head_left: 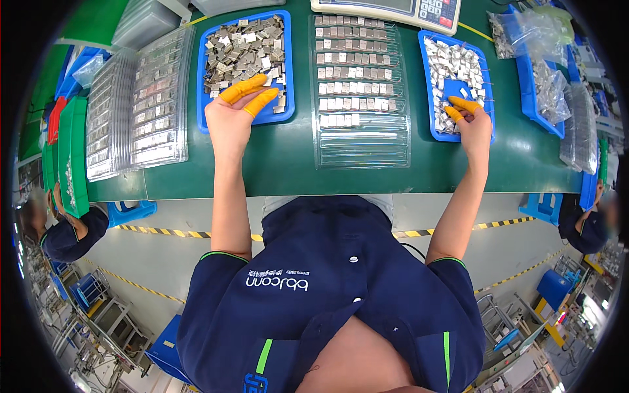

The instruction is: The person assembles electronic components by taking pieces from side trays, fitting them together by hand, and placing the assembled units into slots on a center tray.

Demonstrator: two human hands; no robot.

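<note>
My left hand [229, 121] reaches over a blue bin [202, 98] of small flat metal pieces [239, 49]. Yellow finger cots cover its fingertips, which are spread with nothing visible between them. On the other side, my right hand [473, 128], also in yellow finger cots, is over a second blue bin [426, 72] holding small white parts [455, 62] with thin leads. Its fingers are bent and slightly apart among the parts. Between the hands lies a clear plastic tray [363, 156] with rows of small metal and white blocks; its sixth row is partly filled, with bare grooves below.
Stacked clear trays [157, 98] stand left, beside a green bin [77, 157]. A scale [393, 10] sits at the back. Another blue bin [550, 124] with bagged parts is at right. Two other people sit at the far left and right edges.
</note>
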